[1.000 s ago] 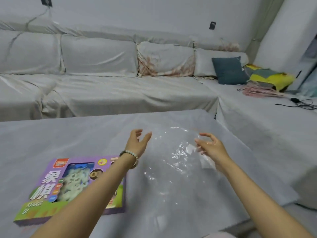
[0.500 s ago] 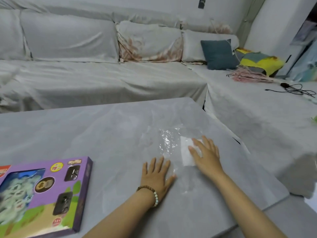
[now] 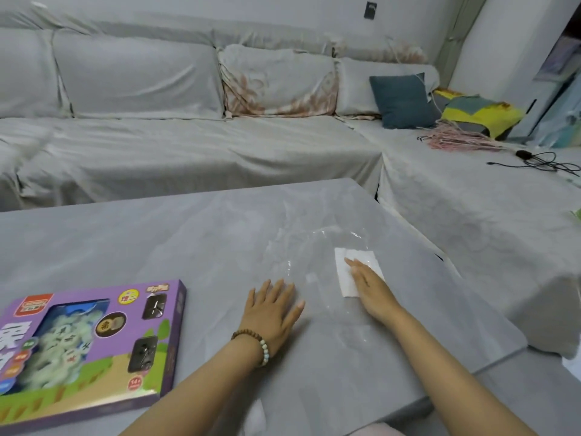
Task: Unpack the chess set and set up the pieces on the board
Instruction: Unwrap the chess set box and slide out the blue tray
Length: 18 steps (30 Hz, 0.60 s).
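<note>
- Film: clear plastic sheet (image 3: 314,247) lies spread on the table (image 3: 125,240), right of the chess box (image 3: 94,347). Likely thin, limp and slick; best lifted by a corner.
- Left hand (image 3: 273,306) lies flat on the sheet and right hand (image 3: 369,286) on a white slip (image 3: 361,255). Fingers straight, grasping nothing.
- Box: stiff card, probably light, pieces showing through its window. Take it by the long edges.
- Table grey and smooth. Draped sofa (image 3: 188,146) and blue cushion (image 3: 402,102) beyond.

L-shaped sofa (image 3: 188,146) under pale grey dust covers, along a grey wall (image 3: 283,11). Dark teal cushion (image 3: 402,100) in the corner; yellow-grey blanket (image 3: 481,113), pink hangers (image 3: 456,140), black cable (image 3: 540,160) beside. Grey table (image 3: 125,234) in front. Soft, even light.
</note>
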### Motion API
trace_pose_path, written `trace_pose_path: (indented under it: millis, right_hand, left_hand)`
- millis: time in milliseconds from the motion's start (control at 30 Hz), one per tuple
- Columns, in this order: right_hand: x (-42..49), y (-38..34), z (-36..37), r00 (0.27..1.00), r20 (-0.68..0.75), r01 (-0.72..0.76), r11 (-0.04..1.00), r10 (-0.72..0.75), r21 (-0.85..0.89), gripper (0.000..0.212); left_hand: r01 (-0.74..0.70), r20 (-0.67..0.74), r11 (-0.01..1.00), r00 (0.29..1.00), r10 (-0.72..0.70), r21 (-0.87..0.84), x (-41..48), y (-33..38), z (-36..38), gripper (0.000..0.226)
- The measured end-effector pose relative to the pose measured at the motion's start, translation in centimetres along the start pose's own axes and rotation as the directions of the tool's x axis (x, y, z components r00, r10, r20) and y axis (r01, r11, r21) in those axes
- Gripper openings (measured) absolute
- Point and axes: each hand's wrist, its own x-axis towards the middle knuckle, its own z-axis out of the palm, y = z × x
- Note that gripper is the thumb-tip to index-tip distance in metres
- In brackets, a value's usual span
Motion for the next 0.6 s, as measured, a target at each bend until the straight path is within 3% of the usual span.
trace_pose_path:
  millis: [67, 200, 300, 367, 467, 600]
  right_hand:
    - [-0.7, -2.5, -0.7, 0.999, -0.034, 0.02, 0.99, -0.015, 0.141, 0.038]
    - [-2.2, -7.9, 0.5, 0.994, 0.001, 0.104, 0.978, -0.106, 0.182, 0.035]
    - [-3.1, -11.7, 3.9, 0.989, 0.018, 0.14, 0.967, -0.147, 0.214, 0.032]
    - [-3.8, -14.3, 6.7, 0.985, 0.101, 0.109, 0.953, -0.142, 0.282, 0.033]
    - [-5.3, -18.0, 10.8, 0.941, 0.338, -0.121, 0.908, -0.024, 0.4, 0.036]
    - [-6.6, -21.2, 14.4, 0.755, 0.639, -0.511, 0.741, 0.145, 0.436, 0.011]
  left_hand:
    - [-0.008, -0.097, 1.0, 0.995, 0.006, -0.013, -0.9, -1.2, -1.8, 0.081]
    - [0.05, -0.23, 0.998, 0.972, -0.056, -0.031, -3.1, -5.7, -5.2, 0.121]
    - [0.162, -0.307, 0.986, 0.937, -0.166, -0.037, -5.5, -10.7, -7.3, 0.103]
    - [0.251, -0.34, 0.967, 0.907, -0.249, -0.039, -7.7, -14.4, -8.2, 0.09]
    - [0.372, -0.311, 0.928, 0.883, -0.351, 0.011, -11.0, -20.9, -8.3, 0.079]
    - [0.504, -0.312, 0.864, 0.822, -0.477, 0.009, -15.3, -25.2, -8.7, 0.066]
